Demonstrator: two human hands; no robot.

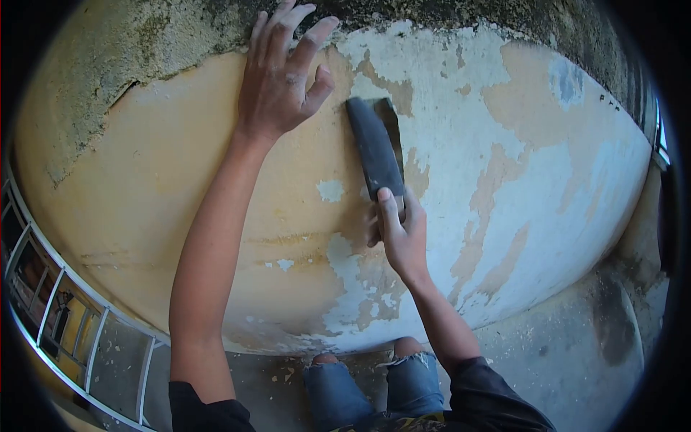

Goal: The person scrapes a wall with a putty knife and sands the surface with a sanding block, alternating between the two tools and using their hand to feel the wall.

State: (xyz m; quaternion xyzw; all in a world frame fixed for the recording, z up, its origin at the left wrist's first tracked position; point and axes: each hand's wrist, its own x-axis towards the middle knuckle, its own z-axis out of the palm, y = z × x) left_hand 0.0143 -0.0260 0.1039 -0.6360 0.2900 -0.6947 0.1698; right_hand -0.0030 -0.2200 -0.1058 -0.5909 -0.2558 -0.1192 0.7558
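Observation:
My right hand [403,227] grips a knife [376,147] with a broad, dark blade, the thumb pressed along its base. The blade points up and slightly left, close against the wall [180,165], and a dark shadow lies to its right. Patches of yellow paint have come off around the blade, baring a pale, whitish layer [461,93]. Higher up on the left, my left hand [284,79] is open, fingers spread, at the wall near the edge of the rough grey band [173,36].
A metal ladder [93,345] stands at the lower left. Paint flakes lie on the grey floor [533,360] below the wall. My knees in torn jeans [338,389] are close to the wall's foot. Dark stains mark the floor at the right.

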